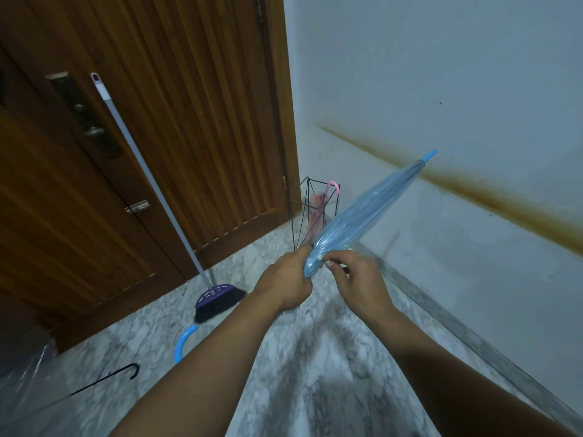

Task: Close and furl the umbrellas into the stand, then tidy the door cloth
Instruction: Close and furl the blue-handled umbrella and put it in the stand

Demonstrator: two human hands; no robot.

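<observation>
Both hands met at the lower end of the blue umbrella (362, 216). The left hand (285, 282) was curled round the gathered canopy just above the shaft, and the right hand (356, 279) pinched what appeared to be the closure strap and its small white snap; motion blur hid the exact finger contact. The umbrella lay tilted, its blue tip (429, 155) pointing up toward the wall, its curved blue handle (184, 342) showing below the left forearm.

Probable faults from this position:
- If the pinch slipped off the strap before fastening, the slick folds would likely spring loose, forcing a re-furl.
- A loosely wound canopy could catch on the wire umbrella stand (307, 212) in the corner, which looked light enough to tip.
- The pink umbrella (318, 212) already in the stand left less room for entry.

A clear umbrella with a black handle (134, 370) lay open on the marble floor (315, 357), awaiting closure. A broom (217, 299) leaned against the wooden door (189, 105). No door cloth was visible.
</observation>
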